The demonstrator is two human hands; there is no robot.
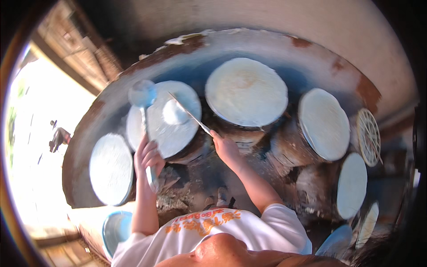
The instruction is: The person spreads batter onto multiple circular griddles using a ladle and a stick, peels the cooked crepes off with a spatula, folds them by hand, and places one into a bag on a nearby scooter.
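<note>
My left hand (149, 158) grips the handle of a metal ladle (142, 93), whose bowl hangs over the left-middle griddle (180, 138). My right hand (224, 144) holds a thin flat stick (191, 115) angled over the same griddle, beside a white mound of batter (175, 115). Round white layers cover the far-left griddle (111, 169), the back-centre griddle (247, 91) and the right griddle (324, 124). All these sit on rusty drum-like stands in an arc in front of me.
A curved, rust-patched rim (300, 42) surrounds the griddles. Further discs (351, 187) and a round lattice rack (368, 135) stand at right. A blue bucket (116, 233) is at lower left, near my left arm. Outside the opening, a small dark shape (60, 138) shows in bright light.
</note>
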